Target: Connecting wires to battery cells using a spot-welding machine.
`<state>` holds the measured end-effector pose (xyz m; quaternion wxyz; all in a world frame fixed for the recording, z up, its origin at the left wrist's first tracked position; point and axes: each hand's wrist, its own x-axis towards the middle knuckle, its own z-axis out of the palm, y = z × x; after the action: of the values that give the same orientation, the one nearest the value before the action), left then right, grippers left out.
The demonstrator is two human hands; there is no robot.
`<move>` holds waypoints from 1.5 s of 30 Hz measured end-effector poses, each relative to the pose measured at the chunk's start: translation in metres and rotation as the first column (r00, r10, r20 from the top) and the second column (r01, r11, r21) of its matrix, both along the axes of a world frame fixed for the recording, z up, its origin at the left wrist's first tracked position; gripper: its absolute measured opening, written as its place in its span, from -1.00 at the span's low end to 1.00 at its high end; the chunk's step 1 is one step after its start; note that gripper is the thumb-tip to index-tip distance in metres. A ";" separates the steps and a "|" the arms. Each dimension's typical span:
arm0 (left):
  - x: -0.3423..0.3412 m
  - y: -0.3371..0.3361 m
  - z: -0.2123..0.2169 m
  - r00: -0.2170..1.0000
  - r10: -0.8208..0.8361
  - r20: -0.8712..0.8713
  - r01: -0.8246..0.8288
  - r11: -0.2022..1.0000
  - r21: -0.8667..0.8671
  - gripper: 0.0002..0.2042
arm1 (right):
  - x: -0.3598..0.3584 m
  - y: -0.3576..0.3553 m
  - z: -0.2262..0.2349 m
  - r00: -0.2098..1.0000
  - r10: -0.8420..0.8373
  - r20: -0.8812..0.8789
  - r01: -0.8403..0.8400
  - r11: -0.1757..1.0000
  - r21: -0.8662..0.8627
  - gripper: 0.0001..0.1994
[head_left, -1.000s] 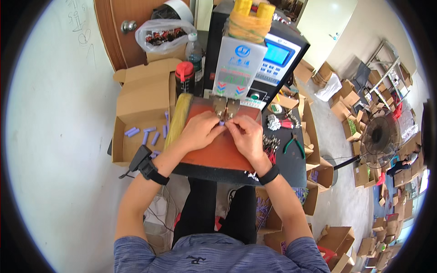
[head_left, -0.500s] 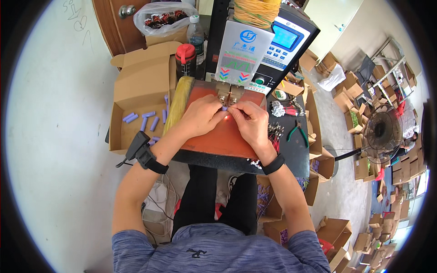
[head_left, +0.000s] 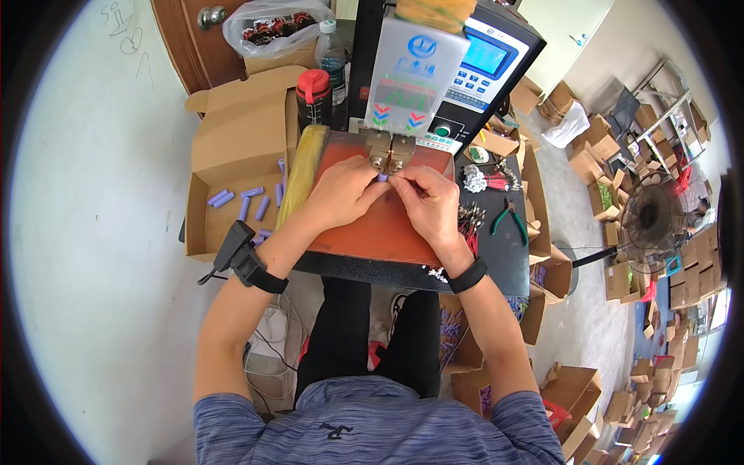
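A small purple cylindrical battery cell [head_left: 382, 177] stands under the two electrode tips [head_left: 387, 160] of a spot welder [head_left: 418, 77]. My left hand [head_left: 341, 192] comes at it from the left, with its fingertips closed on the cell. From the right, my right hand [head_left: 427, 203] pinches at the cell's top end near the tips; any small strip between those fingers is hidden. Both hands are above the orange-brown work mat [head_left: 368, 236].
Left of the mat lies a yellow bundle [head_left: 304, 174], beside an open cardboard box [head_left: 203, 232] of purple cells. A red-lidded bottle [head_left: 314, 97] stands behind. Green-handled pliers [head_left: 509, 221] and red-wired parts [head_left: 492, 180] lie at the right.
The bright glow on the mat below the cell is gone. Both hands stay at the electrodes, and the right fingers have shifted slightly. The whole view has moved a little.
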<state>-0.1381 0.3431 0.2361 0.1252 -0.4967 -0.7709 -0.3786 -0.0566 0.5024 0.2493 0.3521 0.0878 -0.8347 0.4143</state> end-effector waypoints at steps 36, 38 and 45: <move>-0.033 -0.214 -0.026 0.946 0.284 0.154 0.014 0.441 -0.898 -0.71 | -0.003 -0.002 -0.004 0.996 -0.057 0.067 0.055 0.998 0.030 -0.88; -0.033 -0.215 -0.027 0.958 0.209 0.197 0.055 0.538 -0.841 -0.73 | 0.002 -0.007 0.003 0.988 -0.104 0.115 0.095 0.992 0.078 -0.86; -0.035 -0.214 -0.042 0.995 -0.031 -0.099 -0.053 0.665 -0.745 -0.66 | 0.000 -0.004 0.002 0.989 -0.105 0.103 0.100 0.993 0.058 -0.84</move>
<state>-0.1731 0.1293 0.1945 -0.0474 -0.5184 -0.8538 -0.0030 -0.0567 0.4979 0.2509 0.3256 0.0319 -0.8663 0.3775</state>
